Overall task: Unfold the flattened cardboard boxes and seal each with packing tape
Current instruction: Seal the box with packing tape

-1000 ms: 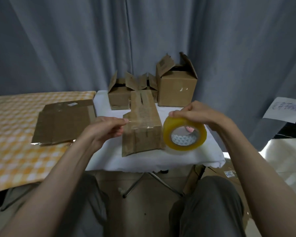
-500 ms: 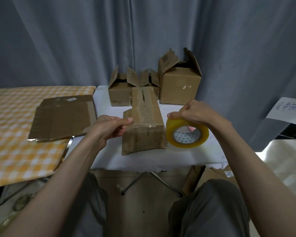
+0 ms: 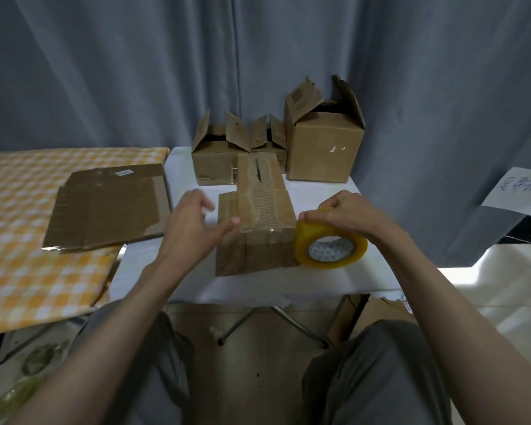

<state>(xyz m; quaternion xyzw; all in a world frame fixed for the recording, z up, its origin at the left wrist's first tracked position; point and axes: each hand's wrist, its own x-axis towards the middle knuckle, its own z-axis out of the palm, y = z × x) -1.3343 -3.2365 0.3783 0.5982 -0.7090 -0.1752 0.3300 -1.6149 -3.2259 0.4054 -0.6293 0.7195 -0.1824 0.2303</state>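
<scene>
Taping long brown cardboard box (image 3: pixel 256 222) at white table's (image 3: pixel 288 286) front edge.
R hand (image 3: pixel 347 214) grips yellow tape roll (image 3: pixel 331 247) touching box's right side; L hand (image 3: pixel 193 225) fingers spread, thumb on box top.

Makeshift packing station, grey curtain backdrop (image 3: pixel 135 72), small folding counter under white cloth (image 3: pixel 288 286), orange checked cloth alongside (image 3: pixel 28 256), opened cardboard boxes (image 3: pixel 322 148), flattened cartons (image 3: pixel 105 210), handwritten paper note (image 3: pixel 518 191).

Left hand (image 3: pixel 193 228) fingers motion-blurred; paper note (image 3: pixel 517 191) cut by right edge, writing illegible.
</scene>
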